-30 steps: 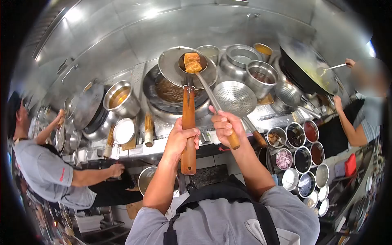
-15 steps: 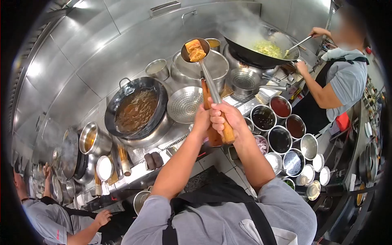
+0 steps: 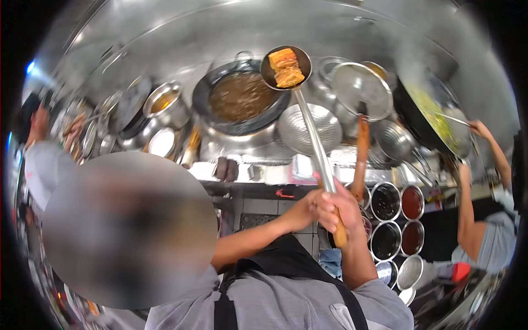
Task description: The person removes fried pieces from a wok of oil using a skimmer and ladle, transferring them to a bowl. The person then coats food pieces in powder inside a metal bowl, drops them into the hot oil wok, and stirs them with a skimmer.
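Slanting up in front of me is a long metal ladle [image 3: 314,140] with a wooden grip. Its bowl holds browned, fried-looking pieces of food [image 3: 286,69]. My right hand [image 3: 341,208] is wrapped round the lower handle. Against it, my left hand [image 3: 309,210] closes on the same handle, its fingers partly hidden. The bowl overlaps the right rim of a dark wok [image 3: 200,104] of brown bubbling liquid. Behind the shaft lies a perforated strainer [image 3: 294,132]. A separate wooden handle [image 3: 361,159] rises to the right of my hands.
A mesh strainer [image 3: 366,91] sits over a pot. At right, a co-worker's hand [image 3: 481,130] works at a steaming wok of green food [image 3: 429,115]. Sauce containers [image 3: 386,201] stand below. Another person [image 3: 47,165] is at far left; a blurred oval covers the lower left.
My view has turned left, so the stove appears shifted right. The ladle bowl now overlaps the brown-liquid wok's edge, with the food still in it. My left hand is lower, beside my right.
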Motion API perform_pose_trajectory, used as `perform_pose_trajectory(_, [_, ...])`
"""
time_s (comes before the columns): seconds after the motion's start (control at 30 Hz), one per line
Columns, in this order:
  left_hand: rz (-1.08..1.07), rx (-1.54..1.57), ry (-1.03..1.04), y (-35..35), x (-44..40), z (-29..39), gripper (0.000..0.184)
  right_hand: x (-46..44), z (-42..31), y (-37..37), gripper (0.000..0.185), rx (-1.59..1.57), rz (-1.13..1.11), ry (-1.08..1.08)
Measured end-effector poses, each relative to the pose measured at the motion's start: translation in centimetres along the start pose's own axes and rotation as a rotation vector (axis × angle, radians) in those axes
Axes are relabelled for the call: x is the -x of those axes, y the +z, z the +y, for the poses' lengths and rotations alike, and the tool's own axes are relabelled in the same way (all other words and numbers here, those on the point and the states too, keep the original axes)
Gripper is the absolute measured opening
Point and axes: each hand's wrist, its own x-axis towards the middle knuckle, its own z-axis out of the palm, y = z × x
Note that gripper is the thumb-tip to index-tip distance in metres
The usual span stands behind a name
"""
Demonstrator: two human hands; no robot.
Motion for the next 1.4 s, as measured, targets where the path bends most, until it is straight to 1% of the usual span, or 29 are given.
perform_pose_trajectory(0.07, [-0.033,-0.062,-0.388,-3.2,6.4,-2.8,0.032,0.5,1.0,0.5,0.053,0.013,-0.086,0.153])
perform_pose_trajectory(0.13, [0.065,-0.142,-0.423,-4.6,14.0,-1.9,0.042,1.2,2.6,0.9,0.055,0.025,-0.171,0.331])
perform_pose_trajectory(0.23, [0.315,-0.248,-0.596,-6.0,23.9,-3.3,0.040,1.5,5.3,2.3,0.058,0.107,-0.265,0.642])
perform_pose_trajectory(0.33, [0.627,0.051,-0.493,-5.0,31.7,-7.4,0.046,0.2,8.4,5.1,0.057,0.267,-0.325,0.925])
perform_pose_trajectory(0.43, [0.738,-0.212,-0.601,-2.8,36.0,-7.6,0.045,-1.0,12.0,9.6,0.055,0.448,-0.379,1.156])
perform_pose_trajectory(0.47, [0.799,-0.191,-0.547,-2.1,37.3,-7.5,0.050,-1.4,13.3,11.0,0.054,0.508,-0.414,1.223])
perform_pose_trajectory(0.5, [0.869,-0.152,-0.527,-1.4,38.7,-7.2,0.050,-1.7,14.8,12.6,0.054,0.569,-0.449,1.293])
perform_pose_trajectory(0.53, [0.933,-0.124,-0.503,-1.0,40.1,-7.3,0.049,-1.6,16.6,13.6,0.055,0.614,-0.466,1.325])
perform_pose_trajectory(0.67, [1.176,-0.012,-0.446,1.3,47.7,-8.7,0.048,-1.5,24.8,19.1,0.060,0.721,-0.712,1.465])
perform_pose_trajectory(0.77, [1.336,0.059,-0.333,3.2,53.5,-10.3,0.046,0.7,31.6,24.6,0.060,0.818,-0.903,1.533])
perform_pose_trajectory(0.8, [1.395,0.081,-0.335,3.7,55.3,-10.5,0.046,1.4,34.3,26.3,0.058,0.801,-0.997,1.567])
perform_pose_trajectory(0.9, [1.491,0.078,-0.331,4.9,59.8,-10.0,0.046,4.5,41.7,30.2,0.060,0.916,-1.180,1.492])
perform_pose_trajectory(0.93, [1.530,0.077,-0.340,5.4,60.8,-9.9,0.046,5.6,44.2,31.1,0.056,0.996,-1.281,1.429])
perform_pose_trajectory(1.0, [1.605,0.053,-0.378,6.3,62.8,-9.7,0.046,7.6,48.0,33.5,0.054,1.169,-1.420,1.383])
perform_pose_trajectory(1.07, [1.701,0.043,-0.364,7.4,64.2,-9.4,0.045,8.7,51.2,34.5,0.048,1.289,-1.579,1.342])
perform_pose_trajectory(1.17, [1.853,-0.006,-0.355,9.3,65.6,-8.8,0.042,9.1,54.1,34.6,0.053,1.394,-1.655,1.221])
perform_pose_trajectory(1.2, [1.921,-0.007,-0.315,9.8,65.7,-9.4,0.040,9.1,54.4,34.8,0.054,1.449,-1.653,1.207])
perform_pose_trajectory(1.23, [1.989,-0.008,-0.274,10.3,65.8,-9.9,0.039,8.9,54.8,35.0,0.054,1.475,-1.699,1.135])
perform_pose_trajectory(1.3, [2.007,0.019,-0.228,11.0,66.0,-9.6,0.038,8.0,55.5,34.8,0.055,1.522,-1.771,0.989])
perform_pose_trajectory(1.33, [2.012,0.031,-0.204,11.2,66.1,-9.4,0.037,6.3,57.3,33.2,0.058,1.513,-1.930,0.769])
perform_pose_trajectory(1.4, [2.006,0.032,-0.138,11.0,66.5,-10.0,0.036,7.2,58.9,34.4,0.061,1.655,-1.981,0.555])
